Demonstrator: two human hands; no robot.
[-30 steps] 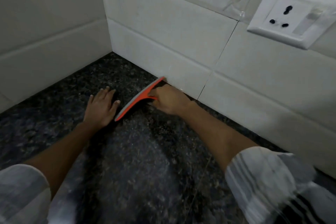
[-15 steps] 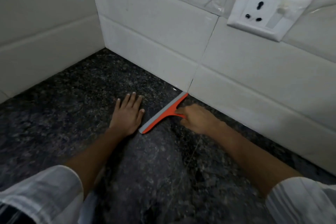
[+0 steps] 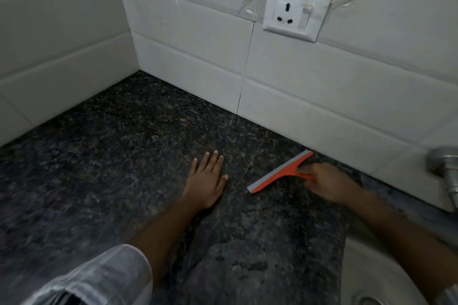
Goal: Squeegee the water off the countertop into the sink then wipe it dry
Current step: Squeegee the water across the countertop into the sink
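An orange squeegee [image 3: 277,174] with a grey rubber blade lies blade-down on the dark speckled granite countertop [image 3: 119,156], its far tip close to the white tiled wall. My right hand [image 3: 329,182] grips its orange handle from the right. My left hand [image 3: 207,178] rests flat on the stone, fingers spread, a short way left of the blade. The white sink [image 3: 386,277] shows its rim at the bottom right, under my right forearm. No cloth is in view.
White tiled walls meet in a corner at the back left. A white socket plate [image 3: 296,15] sits on the back wall. A metal tap fitting [image 3: 443,168] sticks out of the wall at the right edge, above the sink.
My right hand has dragged the squeegee along the wall to the right, away from the corner and toward the sink. My left hand followed, then fell behind. The sink and tap have come into view.
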